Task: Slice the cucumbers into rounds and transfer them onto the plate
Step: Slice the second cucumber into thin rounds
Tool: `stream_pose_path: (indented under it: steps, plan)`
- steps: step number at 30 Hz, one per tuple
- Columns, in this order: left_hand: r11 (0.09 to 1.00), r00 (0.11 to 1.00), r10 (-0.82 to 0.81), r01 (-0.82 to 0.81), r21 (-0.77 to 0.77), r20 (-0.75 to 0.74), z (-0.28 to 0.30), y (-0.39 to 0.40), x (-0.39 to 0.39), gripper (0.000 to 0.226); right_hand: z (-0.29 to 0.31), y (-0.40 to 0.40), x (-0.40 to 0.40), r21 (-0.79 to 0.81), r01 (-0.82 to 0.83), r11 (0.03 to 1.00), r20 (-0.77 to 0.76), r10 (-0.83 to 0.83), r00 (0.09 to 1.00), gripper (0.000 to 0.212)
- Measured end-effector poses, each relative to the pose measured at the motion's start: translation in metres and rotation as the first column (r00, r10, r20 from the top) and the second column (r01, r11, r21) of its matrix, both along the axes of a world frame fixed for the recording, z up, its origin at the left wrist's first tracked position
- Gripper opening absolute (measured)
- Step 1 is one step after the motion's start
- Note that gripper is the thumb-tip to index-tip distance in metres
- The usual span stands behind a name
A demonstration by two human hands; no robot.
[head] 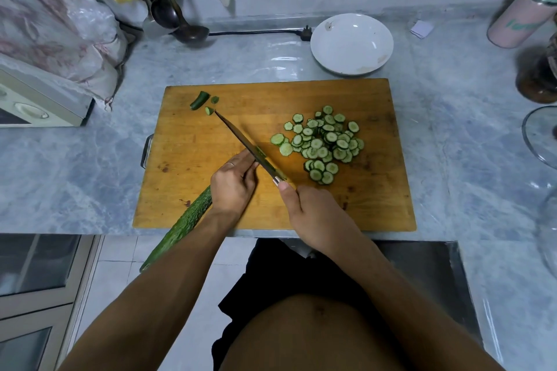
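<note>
A wooden cutting board lay on the grey marble counter, and just past its far edge, toward one o'clock, sat the white plate, bare of slices. The left hand curled over the cucumber, pinning it to the board near six o'clock; the long green body ran back toward seven o'clock and overhung the counter's front edge. The right hand was wrapped around the handle of the knife, thumb laid along the top, with the blade slanting toward eleven o'clock and resting against the left hand's fingertips. The cut rounds were heaped at the board's three o'clock side. Near the knife tip, at eleven o'clock, lay three small cucumber end pieces.
</note>
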State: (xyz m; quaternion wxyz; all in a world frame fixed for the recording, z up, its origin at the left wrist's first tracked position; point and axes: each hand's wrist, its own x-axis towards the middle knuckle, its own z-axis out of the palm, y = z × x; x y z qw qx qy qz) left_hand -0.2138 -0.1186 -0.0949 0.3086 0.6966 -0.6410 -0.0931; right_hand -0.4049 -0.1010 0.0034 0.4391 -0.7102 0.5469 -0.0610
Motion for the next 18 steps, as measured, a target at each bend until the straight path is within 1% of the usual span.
stream_pose_path:
  steps: [6, 9, 14, 18]
  plan:
    - [1.000, 1.000, -0.003, 0.003, -0.003, -0.007, 0.000, -0.001, 0.000, 0.040, -0.002, -0.005, 0.001, 0.019, -0.009, 1.000, 0.004, 0.009, 1.000, 0.058]
    - [1.000, 1.000, 0.005, -0.005, 0.010, 0.000, -0.003, -0.002, 0.001, 0.040, -0.003, -0.008, 0.002, 0.058, -0.001, 0.998, 0.015, 0.000, 1.000, 0.060]
    - [1.000, 1.000, 0.022, -0.022, 0.020, 0.009, -0.006, -0.003, 0.001, 0.039, -0.015, -0.020, 0.022, 0.073, 0.009, 0.997, 0.042, -0.012, 0.999, 0.062]
    - [1.000, 1.000, 0.014, -0.014, 0.015, 0.011, -0.006, -0.003, 0.001, 0.033, -0.029, -0.033, 0.038, 0.105, 0.050, 0.993, 0.020, -0.052, 0.998, 0.065]
